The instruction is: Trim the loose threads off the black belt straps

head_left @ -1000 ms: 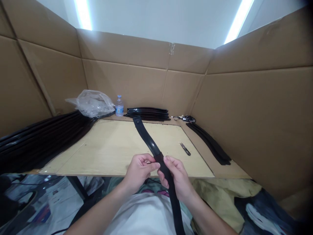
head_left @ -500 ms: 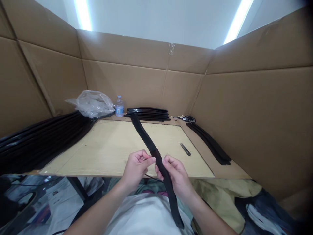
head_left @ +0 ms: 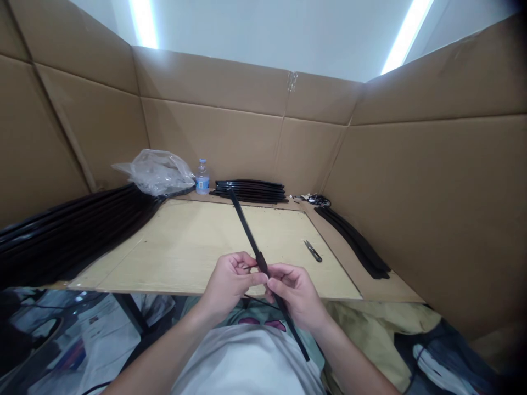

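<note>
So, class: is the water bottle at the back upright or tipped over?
Upright. The water bottle stands on its base beside the plastic bag, cap on top.

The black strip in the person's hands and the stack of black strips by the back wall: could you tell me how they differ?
The held strip is a single piece, pinched by the left hand and right hand; the stack is several pieces. The held strip is raised and slants away from the person, seen nearly edge-on; the stack lies flat on the table, untouched. Both are black, long and narrow.
</note>
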### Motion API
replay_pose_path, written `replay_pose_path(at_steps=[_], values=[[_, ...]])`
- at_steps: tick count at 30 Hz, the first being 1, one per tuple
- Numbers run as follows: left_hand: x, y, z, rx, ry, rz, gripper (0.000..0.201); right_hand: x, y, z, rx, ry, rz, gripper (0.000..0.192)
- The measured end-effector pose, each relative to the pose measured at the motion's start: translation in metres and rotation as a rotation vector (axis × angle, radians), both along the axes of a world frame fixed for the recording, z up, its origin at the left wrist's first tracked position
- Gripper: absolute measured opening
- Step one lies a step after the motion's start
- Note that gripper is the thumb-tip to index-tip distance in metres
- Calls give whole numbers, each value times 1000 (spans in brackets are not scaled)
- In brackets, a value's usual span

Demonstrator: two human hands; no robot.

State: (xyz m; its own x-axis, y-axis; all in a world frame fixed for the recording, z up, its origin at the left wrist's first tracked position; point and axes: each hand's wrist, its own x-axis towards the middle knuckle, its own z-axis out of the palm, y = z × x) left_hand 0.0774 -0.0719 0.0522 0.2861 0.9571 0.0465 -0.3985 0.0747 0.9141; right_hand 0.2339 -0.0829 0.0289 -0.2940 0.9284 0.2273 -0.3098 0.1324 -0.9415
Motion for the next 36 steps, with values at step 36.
replay_pose_path(at_steps=[36], values=[[1, -9, 4, 47, 53, -72, 22, -3, -13, 13, 22, -33, 11, 28]])
